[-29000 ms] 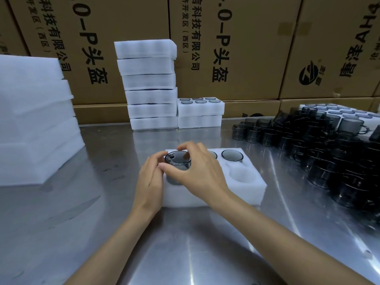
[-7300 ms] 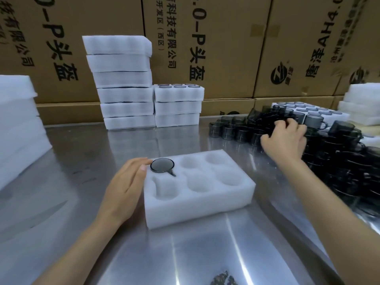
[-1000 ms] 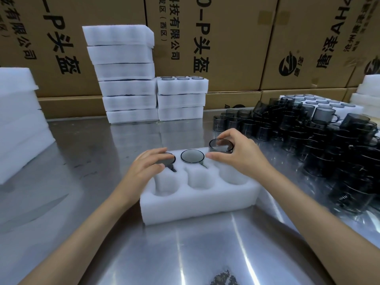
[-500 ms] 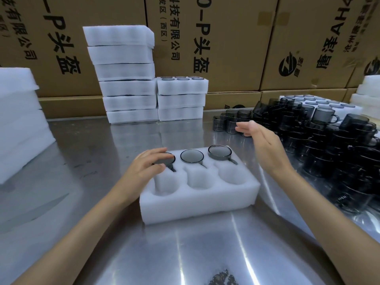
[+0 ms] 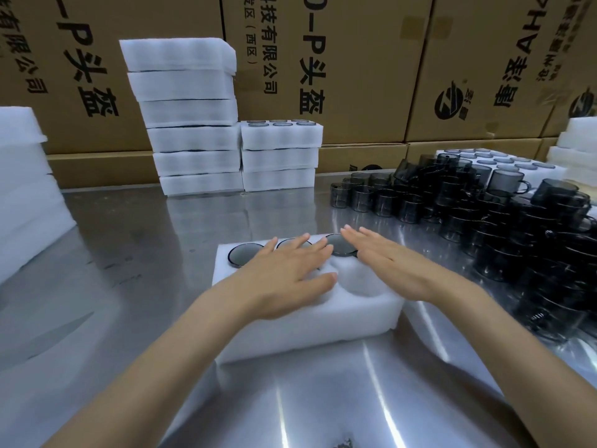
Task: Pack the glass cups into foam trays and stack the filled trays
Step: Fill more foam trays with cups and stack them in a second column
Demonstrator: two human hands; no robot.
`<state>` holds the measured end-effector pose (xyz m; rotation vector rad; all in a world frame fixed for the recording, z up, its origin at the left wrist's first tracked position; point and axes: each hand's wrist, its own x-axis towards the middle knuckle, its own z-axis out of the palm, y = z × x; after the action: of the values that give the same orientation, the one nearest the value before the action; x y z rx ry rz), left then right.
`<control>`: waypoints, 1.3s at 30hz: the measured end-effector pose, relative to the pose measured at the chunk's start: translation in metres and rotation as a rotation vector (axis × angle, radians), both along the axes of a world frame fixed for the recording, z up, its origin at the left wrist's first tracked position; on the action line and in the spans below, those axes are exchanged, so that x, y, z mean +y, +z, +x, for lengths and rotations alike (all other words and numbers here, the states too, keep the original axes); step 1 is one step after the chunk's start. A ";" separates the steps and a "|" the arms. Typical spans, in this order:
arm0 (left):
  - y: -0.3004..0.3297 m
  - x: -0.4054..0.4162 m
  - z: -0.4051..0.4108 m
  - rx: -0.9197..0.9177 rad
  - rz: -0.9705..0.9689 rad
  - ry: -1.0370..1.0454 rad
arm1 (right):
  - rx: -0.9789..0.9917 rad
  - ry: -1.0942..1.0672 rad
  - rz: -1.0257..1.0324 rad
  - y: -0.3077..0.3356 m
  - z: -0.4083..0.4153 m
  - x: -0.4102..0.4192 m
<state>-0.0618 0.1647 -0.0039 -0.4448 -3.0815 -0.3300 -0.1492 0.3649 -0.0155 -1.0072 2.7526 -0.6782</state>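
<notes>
While both flat, open hands, left hand [image 5: 290, 276] and right hand [image 5: 387, 263], press the back-row cups [image 5: 240, 255] into the foam tray [image 5: 310, 331], push evenly; seating depth seems unclear.

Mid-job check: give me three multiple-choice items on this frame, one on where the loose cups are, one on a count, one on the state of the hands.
1. The loose glass cups lie where from the foam tray?
A left
B right
C on it

2. Cups seated in the tray's far row?
A one
B three
C six

3. The left hand and right hand are:
A flat, open
B fists
C gripping cups

Answers: 1 B, dark pile on the right. 2 B, three rims, near pockets unfilled or covered. 3 A, straight fingers over the tray.
</notes>
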 end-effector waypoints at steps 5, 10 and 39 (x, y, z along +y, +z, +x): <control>0.000 -0.004 -0.001 0.006 0.033 0.010 | 0.041 -0.009 0.069 0.004 0.000 -0.003; -0.004 -0.001 0.000 0.044 0.081 0.038 | 0.040 -0.033 -0.060 -0.003 0.002 -0.005; -0.010 -0.004 0.004 0.169 0.437 0.161 | 0.611 -0.819 0.347 0.024 -0.128 0.064</control>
<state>-0.0582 0.1603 -0.0142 -0.1949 -2.7429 -0.8817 -0.2773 0.4290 0.0084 0.0551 3.6268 0.1083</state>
